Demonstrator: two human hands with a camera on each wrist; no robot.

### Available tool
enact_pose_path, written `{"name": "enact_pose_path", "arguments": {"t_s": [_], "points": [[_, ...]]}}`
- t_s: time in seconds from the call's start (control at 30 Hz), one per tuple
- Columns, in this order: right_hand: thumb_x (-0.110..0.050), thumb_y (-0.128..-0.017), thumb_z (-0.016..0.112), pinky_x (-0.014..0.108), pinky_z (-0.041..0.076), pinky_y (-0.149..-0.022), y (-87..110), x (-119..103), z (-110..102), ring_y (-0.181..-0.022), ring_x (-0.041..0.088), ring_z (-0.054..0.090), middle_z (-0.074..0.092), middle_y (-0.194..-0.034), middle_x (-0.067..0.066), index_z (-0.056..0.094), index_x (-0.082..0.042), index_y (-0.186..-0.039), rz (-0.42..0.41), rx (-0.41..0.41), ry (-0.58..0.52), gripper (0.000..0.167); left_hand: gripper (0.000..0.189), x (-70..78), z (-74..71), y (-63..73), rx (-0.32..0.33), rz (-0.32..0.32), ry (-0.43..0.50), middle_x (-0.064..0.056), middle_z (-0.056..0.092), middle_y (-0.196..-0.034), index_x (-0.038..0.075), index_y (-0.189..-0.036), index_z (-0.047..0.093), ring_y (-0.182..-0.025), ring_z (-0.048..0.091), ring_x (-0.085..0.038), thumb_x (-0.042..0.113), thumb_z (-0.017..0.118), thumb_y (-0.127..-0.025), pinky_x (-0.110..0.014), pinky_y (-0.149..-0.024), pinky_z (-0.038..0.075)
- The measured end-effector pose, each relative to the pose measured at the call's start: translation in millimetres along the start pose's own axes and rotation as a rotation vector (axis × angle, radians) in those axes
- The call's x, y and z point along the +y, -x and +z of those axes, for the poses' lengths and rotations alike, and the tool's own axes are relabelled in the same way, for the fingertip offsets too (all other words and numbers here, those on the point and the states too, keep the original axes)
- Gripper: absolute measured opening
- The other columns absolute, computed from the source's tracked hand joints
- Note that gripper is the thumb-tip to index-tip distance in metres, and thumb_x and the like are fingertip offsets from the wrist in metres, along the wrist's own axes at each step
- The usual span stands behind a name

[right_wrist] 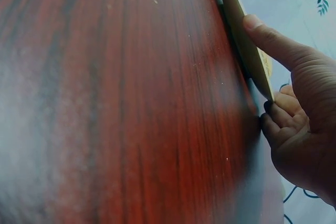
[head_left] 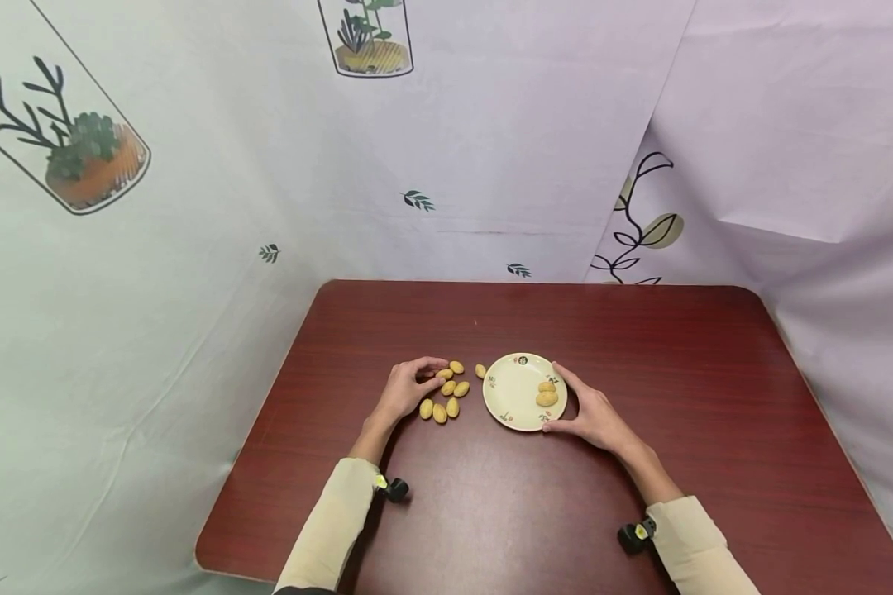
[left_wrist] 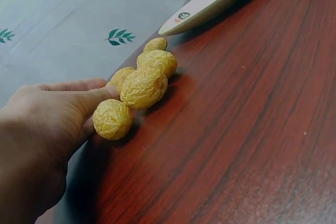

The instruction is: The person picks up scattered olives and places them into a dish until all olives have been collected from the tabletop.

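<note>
My left hand (head_left: 405, 390) reaches to a cluster of small, oval, wrinkled yellow fruits (head_left: 452, 406) on the table. Its thumb and forefinger sit at either side of one yellow fruit (left_wrist: 121, 78), partly hidden by the thumb in the left wrist view. Another fruit (left_wrist: 113, 119) lies just below the thumb. To the right is a round cream plate (head_left: 509, 394) with small printed motifs, bearing two yellow fruits (head_left: 546, 398) near its right side. My right hand (head_left: 595, 420) holds the plate's right edge, thumb on the near rim and fingers toward the far rim.
The dark red wood-grain table (head_left: 521, 512) has rounded corners. A lone yellow fruit (head_left: 480, 371) lies close to the plate's left rim. A pale cloth (head_left: 491, 165) with plant prints hangs behind the table and at both sides.
</note>
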State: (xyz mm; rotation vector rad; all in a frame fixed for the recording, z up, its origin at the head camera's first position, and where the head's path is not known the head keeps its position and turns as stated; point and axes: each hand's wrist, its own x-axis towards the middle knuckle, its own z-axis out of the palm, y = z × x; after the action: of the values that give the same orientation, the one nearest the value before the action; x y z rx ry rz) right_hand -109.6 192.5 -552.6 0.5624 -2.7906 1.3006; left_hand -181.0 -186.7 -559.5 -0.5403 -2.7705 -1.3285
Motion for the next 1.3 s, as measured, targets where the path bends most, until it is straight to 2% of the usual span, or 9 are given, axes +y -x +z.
{"name": "enact_pose_path", "arguments": {"t_s": [0.3, 0.57, 0.73, 1.0, 1.3], "points": [[-0.032, -0.072, 0.101, 0.064, 0.043, -0.112, -0.2, 0.0, -1.1, -0.141, 0.047, 0.05, 0.048, -0.158, 0.027, 0.038, 0.001, -0.162, -0.005, -0.001, 0.0, 0.114, 0.024, 1.7, -0.9, -0.8, 0.022, 0.005, 0.001, 0.002, 0.079, -0.111, 0.016, -0.12, 0.079, -0.099, 0.075, -0.014, 0.014, 0.081, -0.096, -0.035, -0.087, 0.062], [-0.032, -0.072, 0.101, 0.064, 0.043, -0.112, 0.7, 0.0, -2.1, -0.14, 0.048, 0.051, 0.049, -0.157, 0.028, 0.039, 0.001, -0.161, -0.008, -0.002, -0.004, 0.114, 0.026, 7.6, -5.3, -3.6, 0.062, 0.049, 0.048, 0.0, 0.079, -0.114, 0.015, -0.123, 0.079, -0.099, 0.077, -0.018, 0.016, 0.08, -0.097, -0.038, -0.086, 0.063], [-0.032, -0.072, 0.101, 0.064, 0.044, -0.112, 0.9, 0.8, -2.2, -0.14, 0.048, 0.051, 0.048, -0.158, 0.027, 0.038, 0.001, -0.161, -0.006, -0.005, -0.001, 0.114, 0.027, 16.7, -6.0, -9.4, 0.071, 0.079, 0.07, 0.001, 0.079, -0.115, 0.015, -0.123, 0.079, -0.099, 0.077, -0.018, 0.015, 0.081, -0.097, -0.038, -0.086, 0.063], [-0.031, -0.071, 0.102, 0.065, 0.043, -0.112, 1.1, 1.1, -1.4, -0.14, 0.049, 0.051, 0.048, -0.157, 0.029, 0.039, 0.002, -0.161, -0.007, 0.002, 0.003, 0.114, 0.027, 37.5, 0.1, -25.1, 0.026, 0.116, 0.104, -0.002, 0.08, -0.111, 0.011, -0.119, 0.079, -0.095, 0.078, -0.017, 0.011, 0.084, -0.093, -0.031, -0.083, 0.063], [-0.03, -0.074, 0.1, 0.066, 0.039, -0.115, -0.7, -5.1, -6.1, -0.144, 0.05, 0.045, 0.041, -0.161, 0.031, 0.031, 0.006, -0.163, 0.007, -0.054, -0.016, 0.117, 0.024, 59.8, 15.7, -42.2, -0.053, 0.148, 0.083, -0.002, 0.08, -0.109, 0.012, -0.118, 0.078, -0.097, 0.077, -0.015, 0.015, 0.083, -0.094, -0.025, -0.084, 0.062]]}}
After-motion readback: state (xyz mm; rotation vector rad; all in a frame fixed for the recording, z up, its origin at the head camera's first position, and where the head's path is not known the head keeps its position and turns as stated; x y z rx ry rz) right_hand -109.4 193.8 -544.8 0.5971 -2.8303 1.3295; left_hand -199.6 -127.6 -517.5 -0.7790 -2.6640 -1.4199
